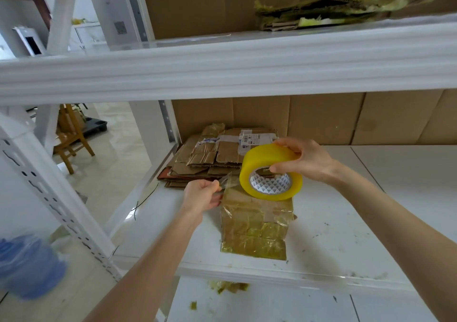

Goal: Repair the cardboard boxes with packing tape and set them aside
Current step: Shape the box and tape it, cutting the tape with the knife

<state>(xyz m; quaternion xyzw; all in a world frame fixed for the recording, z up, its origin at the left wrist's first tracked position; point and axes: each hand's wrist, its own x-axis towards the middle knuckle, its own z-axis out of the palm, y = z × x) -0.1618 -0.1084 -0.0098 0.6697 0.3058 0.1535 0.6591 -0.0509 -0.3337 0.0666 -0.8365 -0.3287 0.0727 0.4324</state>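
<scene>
My left arm reached in from the lower left, forearm angled up towards the middle of the white metal shelf (346,223). The left hand (201,194) sat just left of the small brown cardboard box (256,225), with the back of the hand towards me. My right arm came in from the lower right, wrist bent, with the right hand (305,159) raised over the far side of the box.

The left grip was closed in a pinch, thumb and fingers holding the free end of a clear strip of tape (228,182) that ran from the hand to the roll. The right grip was wrapped on the wide yellow roll of packing tape (270,173), fingers over the outer band and the thumb reaching into the white printed core. The roll was tilted with its open side facing me. Its lower edge was at the box's top, though I could not tell whether they touched.

The box stood on the shelf near the front edge, its sides covered with wrinkled yellowish tape. Behind it, by the left rear corner, lay a stack of flattened cardboard boxes (210,158). More flattened, tape-covered cardboard (321,10) lay on the shelf above. Beyond the frame on the left stood a wooden chair (71,136).
</scene>
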